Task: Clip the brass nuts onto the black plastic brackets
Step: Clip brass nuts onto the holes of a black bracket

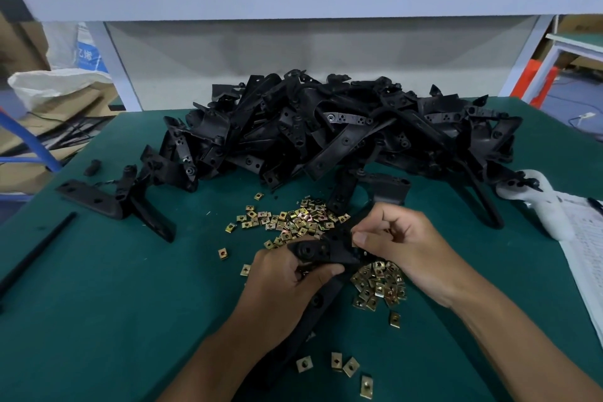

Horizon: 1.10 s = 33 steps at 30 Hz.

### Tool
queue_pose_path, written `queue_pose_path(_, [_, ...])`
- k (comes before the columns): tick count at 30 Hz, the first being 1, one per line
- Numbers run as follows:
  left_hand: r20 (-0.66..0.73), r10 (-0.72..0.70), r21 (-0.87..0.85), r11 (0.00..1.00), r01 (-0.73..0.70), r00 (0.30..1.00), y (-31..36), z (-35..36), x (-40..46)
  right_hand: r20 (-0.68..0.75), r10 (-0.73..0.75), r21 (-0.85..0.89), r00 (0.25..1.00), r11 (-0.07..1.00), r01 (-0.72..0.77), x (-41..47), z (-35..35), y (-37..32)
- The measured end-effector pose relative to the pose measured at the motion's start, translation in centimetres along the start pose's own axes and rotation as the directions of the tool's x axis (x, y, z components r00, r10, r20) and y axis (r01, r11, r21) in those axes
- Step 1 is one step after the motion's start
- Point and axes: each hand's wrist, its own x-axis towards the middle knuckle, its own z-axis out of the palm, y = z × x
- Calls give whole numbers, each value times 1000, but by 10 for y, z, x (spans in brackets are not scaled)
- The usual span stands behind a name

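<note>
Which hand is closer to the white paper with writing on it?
Right. The right hand is nearer the paper at the table's right edge; the left hand is farther left.

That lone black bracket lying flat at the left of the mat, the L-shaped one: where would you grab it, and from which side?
Probably by the long flat arm of the bracket, coming from above and pinching across its width. That arm lies flat on the mat with bare space along both long edges, so fingers fit either side. Its right end meets other black parts, leaving less room.

Matt black plastic brackets [326, 127], shiny brass-toned metal nuts [380, 284], seemingly felt-like green table [114, 287].
</note>
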Motion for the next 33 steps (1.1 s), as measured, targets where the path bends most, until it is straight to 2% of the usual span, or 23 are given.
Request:
queue_pose_path(5, [47,-21,-26,999,22,999,2,-2,1,59,19,-17,998,1000,-18,-2,-3,-7])
queue_pose_path(10, [36,-72,-51,996,74,997,3,-5,4,20,42,-19,999,999,-41,-5,2,-9])
queue_pose_path(14, [4,-72,-61,996,72,997,2,-5,4,-10,-1,-91,1000,996,0,-5,4,-9])
queue_pose_path(20, [51,-79,-107,991,84,996,1,-2,1,16,-34,-125,999,992,36,-7,6,-4])
queue_pose_path(21, [59,-77,-124,989,84,995,1,-1,0,10,-9,-62,1000,998,10,-6,8,-3])
queue_pose_path(23, [37,-103,-168,980,108,994,3,3,0,39,78,208,996,974,-84,-1,10,2])
queue_pose_path(26, [39,-101,-234,966,108,994,4,4,0,75,206,612,976,763,-208,4,5,4])
queue_pose_path(29, [53,-107,-273,955,117,993,6,2,-2,114,234,713,966,657,-243,5,-4,7])
queue_pose_path(33, [57,-102,-268,957,113,993,9,3,-3,165,192,713,967,654,-252,6,-3,7])
